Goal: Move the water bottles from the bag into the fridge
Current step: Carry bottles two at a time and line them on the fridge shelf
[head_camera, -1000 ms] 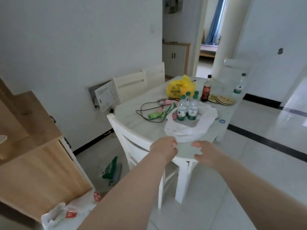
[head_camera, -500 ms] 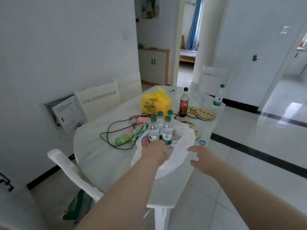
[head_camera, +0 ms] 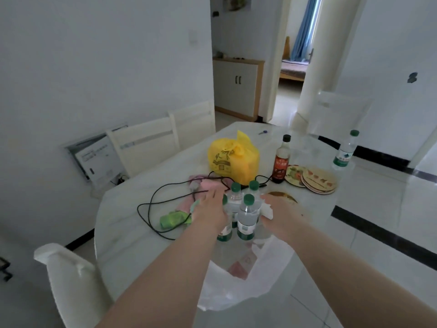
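Head view: four green-capped water bottles (head_camera: pixel 246 217) are seen upright, clustered in the white plastic bag (head_camera: pixel 238 287) on the table (head_camera: pixel 132 233). The left hand (head_camera: pixel 210 209) is placed at the cluster's 9 o'clock, fingers spread against a bottle; the right hand (head_camera: pixel 279 214) at 3 o'clock, fingers open, touching bag plastic. A yellow bag (head_camera: pixel 233 159) is seen at 12 o'clock.
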